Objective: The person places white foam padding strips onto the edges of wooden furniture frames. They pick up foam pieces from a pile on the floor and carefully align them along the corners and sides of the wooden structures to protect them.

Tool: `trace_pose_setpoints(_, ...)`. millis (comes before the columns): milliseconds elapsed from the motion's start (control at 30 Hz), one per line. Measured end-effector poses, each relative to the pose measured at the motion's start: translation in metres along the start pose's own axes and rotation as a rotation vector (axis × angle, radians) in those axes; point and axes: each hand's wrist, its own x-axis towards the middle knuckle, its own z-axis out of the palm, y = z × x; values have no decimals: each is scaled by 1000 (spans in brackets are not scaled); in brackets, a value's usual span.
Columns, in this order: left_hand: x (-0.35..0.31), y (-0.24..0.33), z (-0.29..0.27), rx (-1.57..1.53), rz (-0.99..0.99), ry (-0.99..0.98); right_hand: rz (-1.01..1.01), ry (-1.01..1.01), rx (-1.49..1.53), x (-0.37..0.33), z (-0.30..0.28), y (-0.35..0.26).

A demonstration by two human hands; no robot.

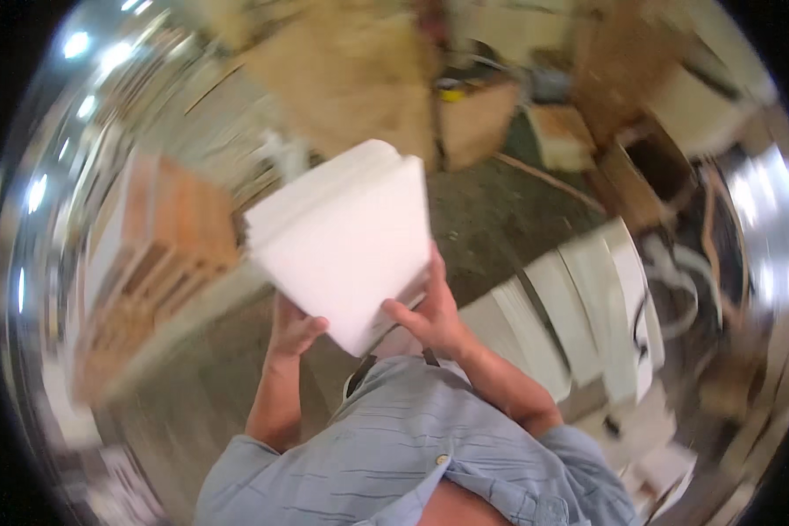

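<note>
A thick stack of white sheets or panels [351,237] is held up in front of my body, tilted, with one corner pointing toward me. My left hand [296,328] grips its lower left edge, thumb on the top face and the fingers hidden beneath. On the lower right edge is my right hand [430,307], its thumb also on top and its fingers along the side. Whether the sheets are paper, card or foam cannot be told through the blur.
To the left stands a pallet-like pile of orange-brown boards [180,219]. White panels [565,302] stand in a row at right. An open cardboard box [649,171] is at the far right, and a large brown sheet [342,74] lies ahead. Grey floor [482,210] shows between them.
</note>
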Motion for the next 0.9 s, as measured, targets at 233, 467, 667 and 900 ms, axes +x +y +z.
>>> trace_pose_setpoints(233,-111,13,-32,-159,4,254,-323,-182,-270,-16,117,36)
trace_pose_setpoints(467,-142,-24,-128,-32,-81,545,-120,-692,136,27,221,55)
trace_pose_setpoints(667,-135,40,-239,409,183,364,446,-857,744,77,319,78)
trace_pose_setpoints(900,-169,42,-276,923,167,1052,536,-1223,573,95,418,118)
